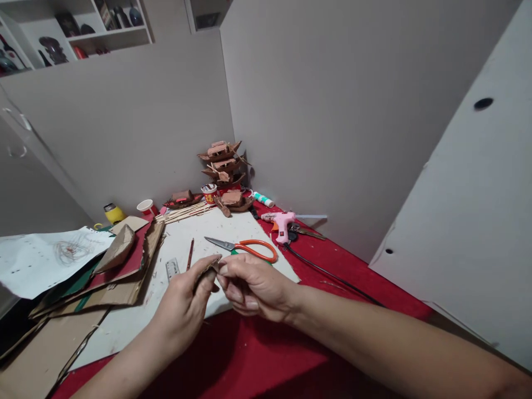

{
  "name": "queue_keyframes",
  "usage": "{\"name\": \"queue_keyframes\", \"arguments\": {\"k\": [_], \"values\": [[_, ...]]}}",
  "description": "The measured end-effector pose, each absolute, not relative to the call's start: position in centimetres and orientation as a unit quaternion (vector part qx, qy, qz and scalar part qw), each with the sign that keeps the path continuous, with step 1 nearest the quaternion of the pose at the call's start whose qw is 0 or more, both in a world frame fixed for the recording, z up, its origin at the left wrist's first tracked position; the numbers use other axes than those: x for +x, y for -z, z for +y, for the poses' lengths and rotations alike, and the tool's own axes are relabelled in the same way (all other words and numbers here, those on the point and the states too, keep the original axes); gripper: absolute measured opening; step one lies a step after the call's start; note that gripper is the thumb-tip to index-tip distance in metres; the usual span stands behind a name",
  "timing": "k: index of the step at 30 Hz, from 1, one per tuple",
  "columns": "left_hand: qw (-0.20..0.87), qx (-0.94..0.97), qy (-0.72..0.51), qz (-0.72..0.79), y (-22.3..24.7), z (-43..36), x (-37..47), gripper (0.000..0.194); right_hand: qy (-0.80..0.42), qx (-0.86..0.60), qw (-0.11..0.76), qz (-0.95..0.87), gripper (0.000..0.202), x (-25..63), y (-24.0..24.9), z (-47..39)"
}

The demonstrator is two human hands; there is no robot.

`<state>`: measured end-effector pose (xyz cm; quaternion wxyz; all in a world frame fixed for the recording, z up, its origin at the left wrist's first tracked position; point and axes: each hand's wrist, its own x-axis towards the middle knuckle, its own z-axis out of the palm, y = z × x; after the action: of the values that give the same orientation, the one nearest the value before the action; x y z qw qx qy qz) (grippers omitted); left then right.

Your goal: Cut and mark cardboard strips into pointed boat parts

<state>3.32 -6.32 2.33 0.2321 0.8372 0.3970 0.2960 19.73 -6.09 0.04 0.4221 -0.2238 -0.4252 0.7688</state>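
Between thumb and fingers, my left hand (183, 302) grips a small brown piece of cardboard (206, 269), mostly hidden by the hand. My right hand (253, 285) is closed in a pinch at the same piece's right end. Just beyond my hands, orange-handled scissors (257, 249) lie on the white board (233, 227), blades pointing left. A dark reddish pencil (190, 254) and a short metal ruler (172, 269) rest on the board left of the scissors.
Cardboard sheets (120, 293) and a scribbled paper (54, 257) are piled on the left. At the back stand model boats (220, 158), thin sticks (183, 211) and a paper cup (146, 207). A pink glue gun (284, 224) with a black cable sits on the red cloth (328, 263) beside the wall.
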Motion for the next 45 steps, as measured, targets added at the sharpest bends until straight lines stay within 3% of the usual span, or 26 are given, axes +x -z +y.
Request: {"name": "queue_keyframes", "arguments": {"k": [4, 6, 8, 10, 13, 19, 25, 31, 37, 45], "values": [[0.443, 0.725, -0.259, 0.459, -4.0, -6.6, 3.1, 0.042, -0.561, -0.291, 0.522, -0.572, 0.02, 20.3, -0.2, -6.6], [0.499, 0.683, -0.245, 0.473, -4.4, -6.7, 2.7, 0.044, -0.431, -0.3, 0.57, -0.632, 0.015, 20.5, 0.1, -6.8], [0.534, 0.666, -0.233, 0.466, -4.5, -6.8, 2.5, 0.044, -0.334, -0.291, 0.587, -0.677, 0.026, 20.4, 0.5, -6.7], [0.543, 0.667, -0.226, 0.457, -4.4, -7.1, 2.5, 0.042, -0.253, -0.286, 0.585, -0.715, 0.026, 20.3, 0.8, -6.5], [0.539, 0.678, -0.213, 0.453, -4.1, -7.4, 2.8, 0.039, -0.126, -0.271, 0.586, -0.753, 0.007, 20.2, 0.9, -6.0], [0.545, 0.665, -0.23, 0.457, -3.2, -7.2, 3.3, 0.046, -0.02, -0.264, 0.571, -0.777, 0.013, 20.7, 0.5, -5.7], [0.583, 0.636, -0.242, 0.444, -2.7, -6.7, 3.6, 0.048, 0.127, -0.228, 0.489, -0.832, 0.014, 21.1, 1.0, -5.9], [0.587, 0.638, -0.254, 0.429, -2.3, -6.6, 3.5, 0.049, 0.15, -0.272, 0.479, -0.821, 0.013, 21.0, 0.9, -6.1], [0.587, 0.648, -0.262, 0.409, -1.4, -6.5, 3.7, 0.049, 0.165, -0.207, 0.511, -0.818, 0.01, 20.9, 1.7, -6.1], [0.618, 0.632, -0.245, 0.397, -2.0, -6.7, 2.8, 0.045, 0.035, -0.276, 0.533, -0.799, 0.006, 21.1, 1.7, -5.6]]}}
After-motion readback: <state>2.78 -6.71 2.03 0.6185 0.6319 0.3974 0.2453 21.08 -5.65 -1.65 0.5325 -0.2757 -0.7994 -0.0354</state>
